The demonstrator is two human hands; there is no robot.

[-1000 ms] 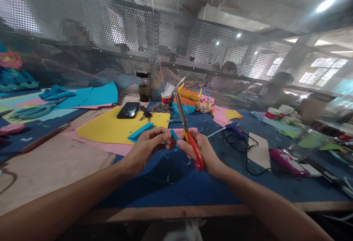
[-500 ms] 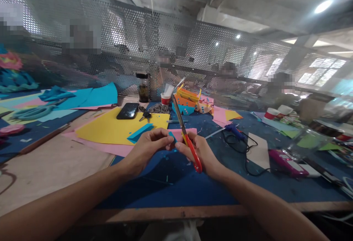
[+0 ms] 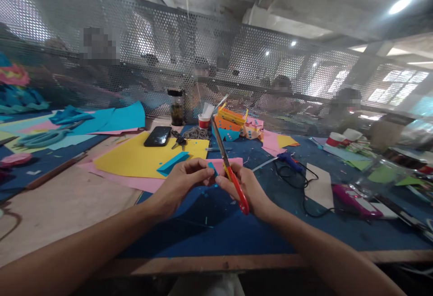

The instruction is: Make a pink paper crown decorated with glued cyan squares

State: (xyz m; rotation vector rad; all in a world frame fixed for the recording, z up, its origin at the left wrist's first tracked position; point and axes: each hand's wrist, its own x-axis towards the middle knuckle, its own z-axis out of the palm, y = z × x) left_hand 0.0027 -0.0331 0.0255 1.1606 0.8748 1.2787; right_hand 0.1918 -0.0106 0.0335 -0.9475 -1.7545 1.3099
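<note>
My left hand (image 3: 181, 182) is closed, with thumb and forefinger pinching a small blue paper piece (image 3: 213, 168) above the dark blue mat. Close beside it, my right hand (image 3: 253, 190) grips red-handled scissors (image 3: 237, 188), whose metal blades point up and away from me. My right thumb tip is at the lower end of the blue piece; I cannot tell whether it touches. Behind my hands is a pink paper strip (image 3: 233, 160), partly hidden by the right fingers. A folded blue paper (image 3: 173, 164) rests on yellow paper (image 3: 125, 158) just beyond my left hand.
On the yellow paper are a black phone (image 3: 158, 136) and keys (image 3: 178, 141). A jar (image 3: 176, 111), a paper cup (image 3: 204, 121) and an orange paper model (image 3: 230, 122) stand behind. To the right lies a blue glue gun (image 3: 290, 161) with its cord. A perforated metal screen (image 3: 162, 61) rises behind.
The view has shifted very slightly. Both hands keep the same hold on the blue paper piece and the scissors.
</note>
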